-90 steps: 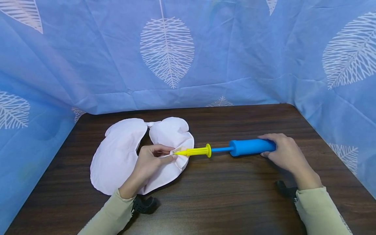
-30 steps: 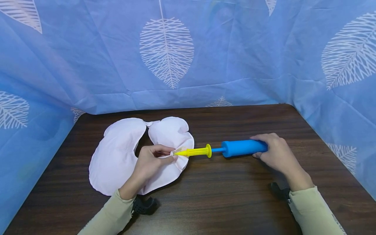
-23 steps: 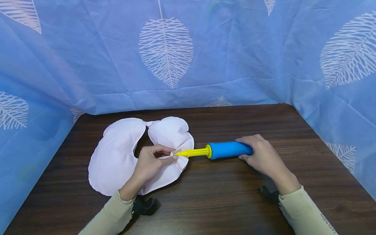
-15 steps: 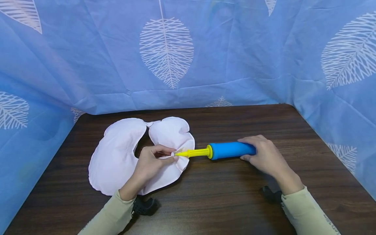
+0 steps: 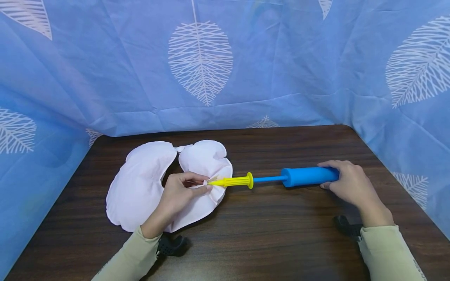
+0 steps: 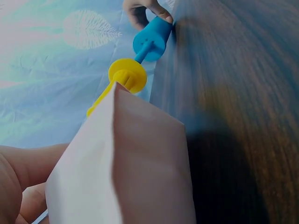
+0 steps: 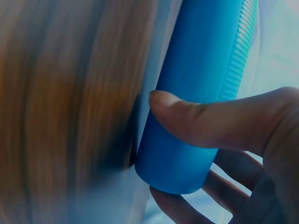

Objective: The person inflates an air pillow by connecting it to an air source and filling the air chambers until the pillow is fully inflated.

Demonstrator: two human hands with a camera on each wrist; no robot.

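A pale pink inflatable neck pillow (image 5: 135, 191) lies on the table, its right half creased. My left hand (image 5: 177, 197) pinches the pillow's valve between thumb and fingers, with the tip of a yellow nozzle (image 5: 237, 181) at it. That nozzle belongs to a hand pump whose blue barrel (image 5: 309, 177) is drawn back to the right, baring a thin blue rod (image 5: 268, 179). My right hand (image 5: 348, 181) grips the barrel's far end; in the right wrist view the thumb (image 7: 196, 116) lies across it. Pillow fabric (image 6: 149, 163) hides the nozzle tip in the left wrist view.
The dark wooden table (image 5: 267, 242) carries the pillow and pump. A blue curtain (image 5: 281, 58) with white leaf prints stands behind it and along both sides. Black wrist straps (image 5: 172, 246) sit below the sleeves.
My right hand slid the blue barrel left until it met the yellow flange, then drew it back right, so the rod shows again. My left hand kept its hold on the valve.
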